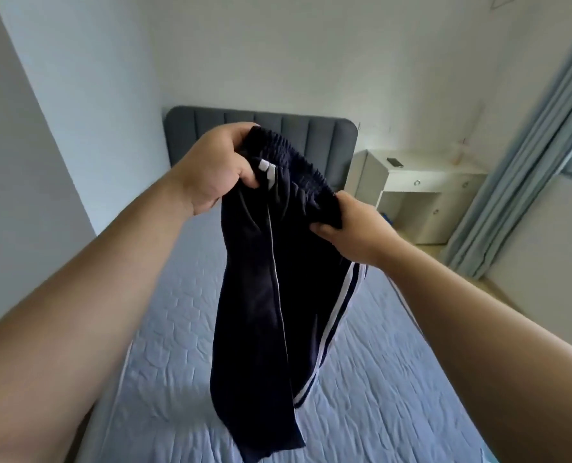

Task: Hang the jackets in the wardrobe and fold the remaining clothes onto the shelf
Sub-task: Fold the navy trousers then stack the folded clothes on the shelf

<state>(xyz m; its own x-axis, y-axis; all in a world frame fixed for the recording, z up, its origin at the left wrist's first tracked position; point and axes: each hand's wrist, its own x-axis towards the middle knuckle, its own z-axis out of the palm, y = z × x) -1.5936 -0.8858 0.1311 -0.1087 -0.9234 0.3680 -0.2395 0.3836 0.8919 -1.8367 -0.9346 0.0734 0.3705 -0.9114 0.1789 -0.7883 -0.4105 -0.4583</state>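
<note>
A pair of dark navy track pants [254, 312] with white side stripes hangs in the air above the bed [361, 379]. My left hand [211, 168] grips the left end of the elastic waistband, fingers curled round the fabric. My right hand [348, 222] grips the right end of the same waistband. The legs dangle together, and their lower ends reach down to near the mattress. No wardrobe, shelf or jacket is in view.
The bed has a light blue quilted cover and a grey padded headboard [311, 135]. A white bedside desk [421, 188] with a small dark object on it stands to the right. Blue curtains [525, 162] hang at the far right; white walls enclose the left.
</note>
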